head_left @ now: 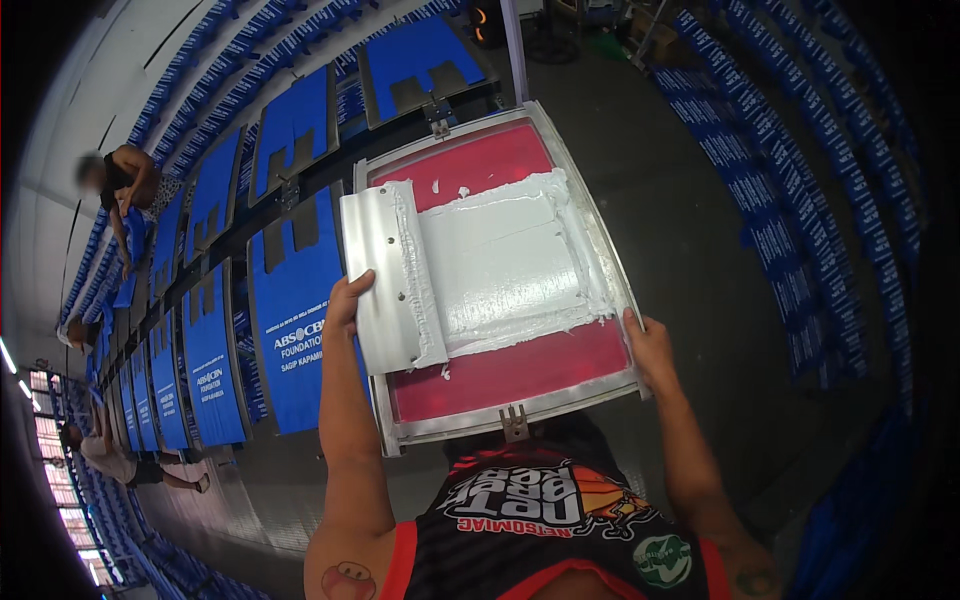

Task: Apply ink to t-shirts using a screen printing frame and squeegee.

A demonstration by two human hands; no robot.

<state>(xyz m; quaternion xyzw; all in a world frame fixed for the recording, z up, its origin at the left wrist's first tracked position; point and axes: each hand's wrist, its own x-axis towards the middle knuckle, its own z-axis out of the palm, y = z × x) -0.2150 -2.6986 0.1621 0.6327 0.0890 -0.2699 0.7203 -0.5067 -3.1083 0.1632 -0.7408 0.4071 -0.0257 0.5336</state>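
Nearest to us, our two forearms rise from the lower edge and carry a screen-printing frame (497,268) between them, clear of the long table (300,470) at our left. Our right hand (648,345) is closed around the frame's metal rim at its near right corner, fingers wrapped under the edge. Our left hand (347,300) grips the near end of the squeegee (388,275), a pale metal-backed blade that lies on the left part of the screen, so this hand steadies tool and frame together. The red mesh is covered across its middle with a thick spread of white ink (510,262), with ridges at the borders. We judge that we are between prints: the frame is lifted and is being shifted along the row. Just beyond our left hand lie blue bags (295,335) on the table, the nearest ones already bearing white print, while farther ones up the row look plain. The next move, as we see it, calls for lowering the frame squarely onto an unprinted bag, keeping it level so the ink does not run. Farther left, other people (125,185) bend over the same row.
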